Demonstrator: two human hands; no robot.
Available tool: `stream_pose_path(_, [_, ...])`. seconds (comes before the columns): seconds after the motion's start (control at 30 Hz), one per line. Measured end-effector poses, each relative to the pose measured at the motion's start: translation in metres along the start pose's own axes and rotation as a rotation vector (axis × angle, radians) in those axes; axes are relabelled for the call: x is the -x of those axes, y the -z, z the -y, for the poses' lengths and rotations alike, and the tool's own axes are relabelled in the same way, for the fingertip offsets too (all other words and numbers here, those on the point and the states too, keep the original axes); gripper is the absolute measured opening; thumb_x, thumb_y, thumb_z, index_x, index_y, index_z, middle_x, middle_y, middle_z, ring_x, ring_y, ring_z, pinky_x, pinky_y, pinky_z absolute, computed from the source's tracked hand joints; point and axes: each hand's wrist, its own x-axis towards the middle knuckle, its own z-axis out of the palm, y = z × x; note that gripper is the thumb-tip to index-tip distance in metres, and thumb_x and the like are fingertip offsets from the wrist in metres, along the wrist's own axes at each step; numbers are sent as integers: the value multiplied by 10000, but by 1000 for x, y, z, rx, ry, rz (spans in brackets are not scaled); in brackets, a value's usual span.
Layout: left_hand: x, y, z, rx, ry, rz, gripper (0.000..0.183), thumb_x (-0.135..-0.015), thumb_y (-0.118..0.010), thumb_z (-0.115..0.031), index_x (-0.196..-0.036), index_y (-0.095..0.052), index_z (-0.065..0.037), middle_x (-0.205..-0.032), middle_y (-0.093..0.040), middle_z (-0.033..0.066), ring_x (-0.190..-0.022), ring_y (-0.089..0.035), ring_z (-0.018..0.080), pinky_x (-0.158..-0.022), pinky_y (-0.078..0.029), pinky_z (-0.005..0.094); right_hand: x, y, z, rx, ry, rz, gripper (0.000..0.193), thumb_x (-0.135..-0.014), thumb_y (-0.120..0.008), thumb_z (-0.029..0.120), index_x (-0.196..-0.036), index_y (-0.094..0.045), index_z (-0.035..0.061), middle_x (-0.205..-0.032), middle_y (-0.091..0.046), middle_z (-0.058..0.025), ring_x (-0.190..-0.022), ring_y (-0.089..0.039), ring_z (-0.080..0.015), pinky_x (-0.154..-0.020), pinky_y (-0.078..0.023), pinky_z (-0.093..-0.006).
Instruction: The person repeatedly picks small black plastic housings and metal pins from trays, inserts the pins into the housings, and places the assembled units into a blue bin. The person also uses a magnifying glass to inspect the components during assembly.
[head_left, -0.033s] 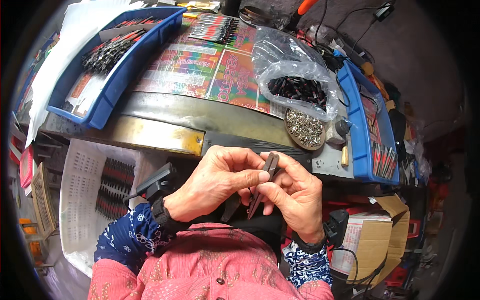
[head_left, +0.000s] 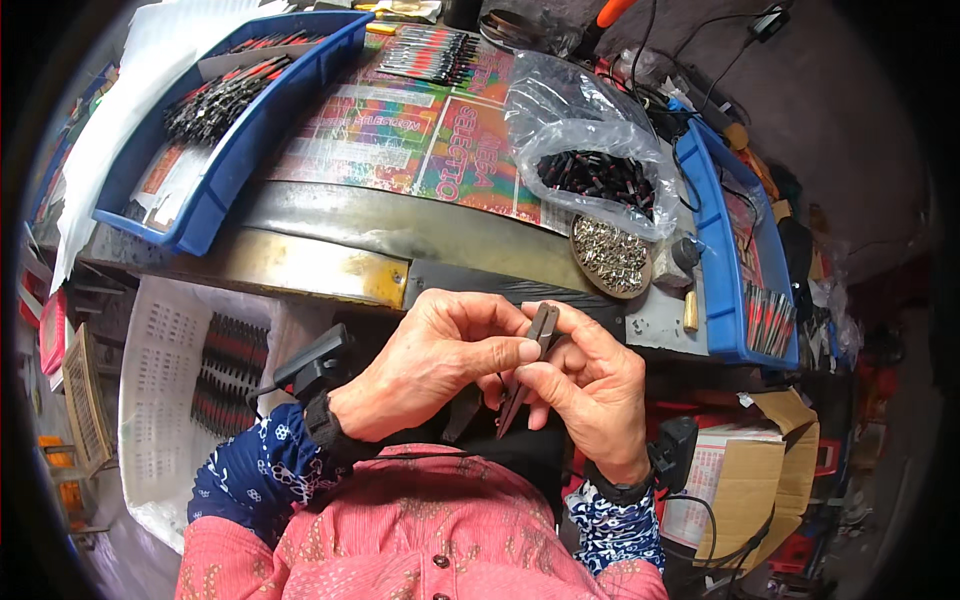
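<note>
Between the fingertips of both hands is a slim, dark, elongated tool (head_left: 545, 322). Its grey-brown upper end points away from me, and a tapered lower end reaches down toward my lap. Its exact kind is not clear. My left hand (head_left: 447, 352) pinches it from the left with thumb and index finger. From the right, my right hand (head_left: 590, 390) closes thumb and fingers around it. Parts of the tool are hidden by the fingers. Both hands are held over my lap, just in front of the metal-edged workbench (head_left: 300, 264).
Blue trays (head_left: 190, 225) (head_left: 725, 330) with slim black-and-red pieces stand left and right. Nearer are a clear bag (head_left: 560, 95) of dark parts and a bowl (head_left: 640, 285) of small metal pieces. A white crate (head_left: 160, 370) sits lower left, an opened cardboard box (head_left: 750, 480) lower right.
</note>
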Motion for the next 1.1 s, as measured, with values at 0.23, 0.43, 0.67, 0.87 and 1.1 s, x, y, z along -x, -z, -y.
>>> stream_pose_path(0.23, [-6,6,15,38,52,4,145,-917,-667,-144,-969,-643,-11,-816,-652,39,-657,-606,94,-558,-500,226,-2,5,-3,-141,-102,38,398,-908,-631,6,-1278,-503,-68,-747,-624,-39,-567,-568,-64,-450,-462,-183])
stream_pose_path(0.43, [-11,4,18,90,46,17,135,-917,-666,-136,-951,-643,-8,-811,-644,37,-643,-591,84,-541,-500,219,-4,8,-4,-139,-103,33,404,-903,-642,19,-1270,-507,-81,-752,-635,-60,-533,-577,-86,-425,-463,-191])
stream_pose_path(0.67, [-12,3,20,86,62,21,163,-920,-664,-157,-953,-634,0,-814,-642,44,-649,-595,87,-538,-498,211,-3,10,-4,-165,-127,44,347,-910,-641,27,-1228,-531,-62,-783,-647,-57,-592,-579,-62,-443,-470,-181])
stream_pose_path(0.87, [-12,2,19,92,77,12,170,-923,-663,-169,-948,-633,-4,-814,-642,42,-648,-591,86,-539,-494,208,-3,9,-4,-168,-124,32,344,-908,-646,30,-1221,-536,-62,-773,-646,-56,-583,-577,-63,-434,-470,-183])
stream_pose_path(1.1, [-13,5,21,118,71,28,161,-922,-665,-167,-935,-633,-10,-805,-634,35,-654,-585,88,-543,-494,214,-6,9,-3,-166,-160,38,345,-901,-652,22,-1215,-541,-69,-746,-633,-53,-572,-581,-73,-429,-475,-188])
